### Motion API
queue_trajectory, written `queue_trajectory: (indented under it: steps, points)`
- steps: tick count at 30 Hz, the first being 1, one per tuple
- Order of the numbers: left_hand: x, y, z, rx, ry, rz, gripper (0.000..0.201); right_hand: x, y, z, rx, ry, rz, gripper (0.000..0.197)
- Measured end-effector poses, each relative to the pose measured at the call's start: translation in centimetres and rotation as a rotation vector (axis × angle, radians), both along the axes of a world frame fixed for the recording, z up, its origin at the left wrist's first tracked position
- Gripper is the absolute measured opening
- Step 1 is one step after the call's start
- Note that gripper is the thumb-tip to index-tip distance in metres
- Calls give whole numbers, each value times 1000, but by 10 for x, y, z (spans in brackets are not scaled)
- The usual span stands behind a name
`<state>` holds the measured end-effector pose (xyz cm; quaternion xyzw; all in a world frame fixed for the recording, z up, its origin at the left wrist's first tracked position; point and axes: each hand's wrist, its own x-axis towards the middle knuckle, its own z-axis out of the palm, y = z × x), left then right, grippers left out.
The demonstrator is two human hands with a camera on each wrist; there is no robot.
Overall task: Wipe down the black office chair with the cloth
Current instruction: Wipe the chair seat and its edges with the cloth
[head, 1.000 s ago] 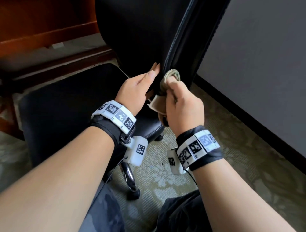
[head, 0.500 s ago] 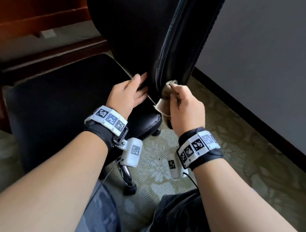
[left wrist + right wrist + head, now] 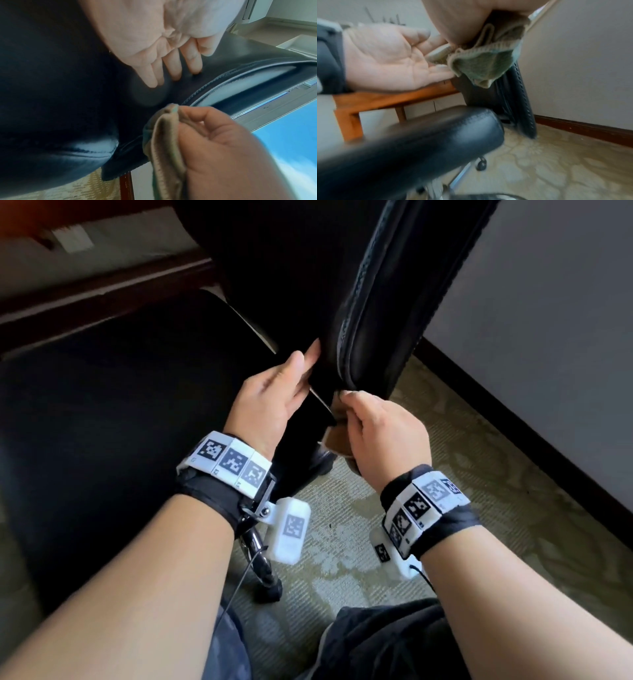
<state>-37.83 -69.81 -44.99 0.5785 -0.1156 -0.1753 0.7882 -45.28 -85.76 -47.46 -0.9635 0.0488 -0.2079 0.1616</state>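
Right hand (image 3: 383,433) pinches the bunched cloth (image 3: 164,135) at the backrest's (image 3: 373,337) near bottom edge. Left hand (image 3: 270,402), fingers straight, braces the backrest front. Cloth looks soft, light; grip it wadded. Chair (image 3: 102,422) padding seems slick, swivels; steady it.

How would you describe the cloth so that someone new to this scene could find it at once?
Start at the black office chair and follow the stitched side edge of its upright backrest down to the bottom. There the right hand pinches a small bunched cloth against that edge. It is the only soft, beige-green ribbed thing among smooth black leather.
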Motion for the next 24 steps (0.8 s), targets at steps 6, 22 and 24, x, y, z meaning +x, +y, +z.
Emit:
queue_trajectory:
  steps: [6,22,24]
  points:
    - [8,7,-6,66,-56,-97,46,12,-6,-23,-262,236,6,27]
    - [4,8,-2,68,-8,-136,46,-4,-9,-31,-216,558,-112,21]
    - [4,8,-3,67,15,-129,45,-11,-14,-13,-107,456,-160,17]
